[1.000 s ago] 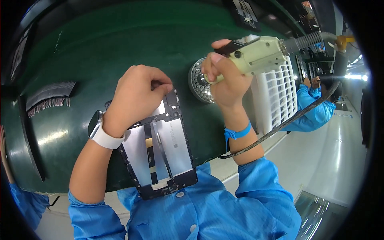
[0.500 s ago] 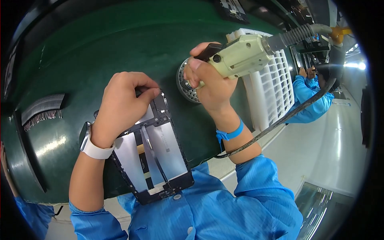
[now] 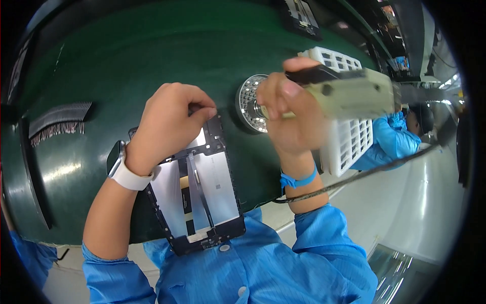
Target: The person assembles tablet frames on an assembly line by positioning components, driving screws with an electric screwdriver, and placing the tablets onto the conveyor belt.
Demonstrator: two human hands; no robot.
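An opened tablet (image 3: 220, 182) with a black frame and silvery inner panels lies at the table's front edge, against my blue coat. My left hand (image 3: 172, 119) is over its far end, thumb and fingers pinched together at the top right corner; whatever is between the fingertips is hidden. In my right hand (image 3: 293, 114) is a pale green electric screwdriver (image 3: 354, 96) with a black lever, blurred by motion and lying nearly level. Its front end points left, over the right side of a round metal screw dish (image 3: 246, 101) full of small holes.
White gridded trays (image 3: 349, 142) are stacked on the right, behind the screwdriver. A dark cable (image 3: 349, 180) crosses my right forearm. Thin dark strips (image 3: 61, 119) lie fanned on the left. Another device (image 3: 302, 20) sits at the back. A co-worker's blue sleeve (image 3: 390, 139) shows at right.
My right hand and the screwdriver have moved to the right, and the tool is tilted flatter. My left hand keeps its pinch at the tablet's corner. The whole view has shifted slightly.
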